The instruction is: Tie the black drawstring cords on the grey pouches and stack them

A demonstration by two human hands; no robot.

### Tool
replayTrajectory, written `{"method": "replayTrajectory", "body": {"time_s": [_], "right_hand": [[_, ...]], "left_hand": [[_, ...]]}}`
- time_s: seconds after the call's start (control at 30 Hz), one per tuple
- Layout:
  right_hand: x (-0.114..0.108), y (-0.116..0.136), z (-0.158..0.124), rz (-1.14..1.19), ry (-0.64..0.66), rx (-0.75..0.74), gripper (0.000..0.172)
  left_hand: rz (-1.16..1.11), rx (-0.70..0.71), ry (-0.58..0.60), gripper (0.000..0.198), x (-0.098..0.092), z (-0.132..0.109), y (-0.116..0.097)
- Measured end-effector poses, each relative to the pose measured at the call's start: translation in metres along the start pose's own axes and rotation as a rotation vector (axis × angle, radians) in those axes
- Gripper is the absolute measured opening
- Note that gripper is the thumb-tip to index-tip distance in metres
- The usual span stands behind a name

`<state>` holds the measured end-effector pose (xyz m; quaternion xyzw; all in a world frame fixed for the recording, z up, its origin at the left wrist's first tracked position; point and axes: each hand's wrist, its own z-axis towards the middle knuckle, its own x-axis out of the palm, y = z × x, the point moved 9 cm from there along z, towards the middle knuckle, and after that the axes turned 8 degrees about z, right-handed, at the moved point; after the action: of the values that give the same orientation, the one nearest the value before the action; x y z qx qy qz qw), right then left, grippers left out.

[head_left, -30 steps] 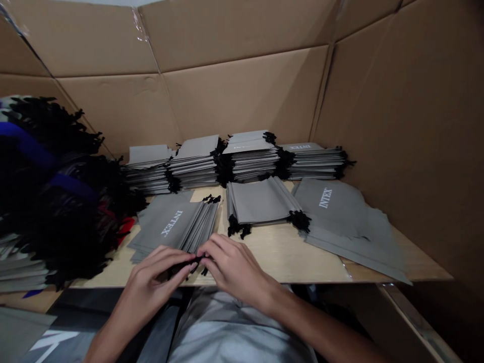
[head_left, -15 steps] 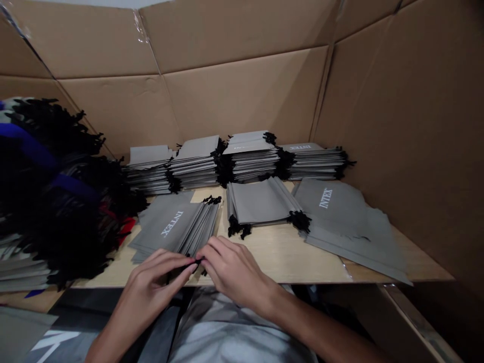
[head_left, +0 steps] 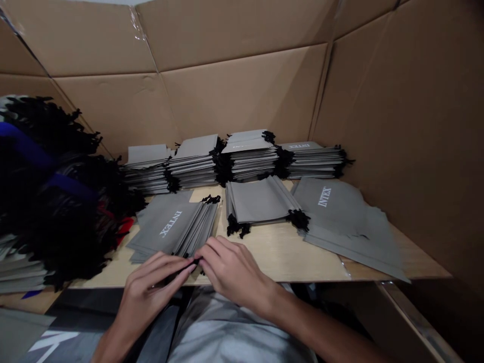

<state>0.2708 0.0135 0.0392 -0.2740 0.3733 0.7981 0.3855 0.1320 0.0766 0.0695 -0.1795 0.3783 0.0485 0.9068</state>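
Note:
Near the front edge of the table, my left hand and my right hand meet fingertip to fingertip. Both pinch a short piece of black cord, and its ends are hidden by my fingers. Just behind them lies a fanned stack of grey pouches printed INTEX, with black cord knots at one edge. To its right sits a second grey pouch stack, black knots at its front corners. Flat grey pouches overlap farther right.
Several tied pouch stacks line the back against a cardboard wall. A tall heap of black-corded bundles with blue straps fills the left side. The wooden tabletop ends just in front of my body.
My left hand has shifted slightly, its fingers lying flatter along the black cord. My right hand keeps its pinch almost in place. The view has tilted a little.

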Motion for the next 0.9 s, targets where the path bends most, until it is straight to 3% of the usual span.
{"method": "replayTrajectory", "body": {"time_s": [0.13, 0.27, 0.53, 0.77, 0.9], "right_hand": [[-0.001, -0.004, 0.001, 0.043, -0.021, 0.045, 0.007], [-0.002, -0.006, 0.002, 0.056, -0.031, 0.063, 0.007], [-0.003, -0.006, 0.001, 0.073, -0.014, 0.070, 0.011], [-0.001, -0.008, 0.000, 0.079, 0.009, 0.087, 0.016], [-0.001, -0.008, 0.001, 0.096, 0.008, 0.075, 0.020]], "left_hand": [[-0.020, -0.072, -0.001, 0.022, 0.002, 0.000, 0.006], [-0.046, -0.240, 0.059, 0.008, 0.007, -0.003, 0.019], [-0.099, -0.502, 0.094, 0.035, 0.011, -0.006, 0.037], [-0.090, -0.512, 0.139, 0.038, 0.015, -0.012, 0.041], [-0.104, -0.479, 0.090, 0.030, 0.013, -0.012, 0.039]]}}
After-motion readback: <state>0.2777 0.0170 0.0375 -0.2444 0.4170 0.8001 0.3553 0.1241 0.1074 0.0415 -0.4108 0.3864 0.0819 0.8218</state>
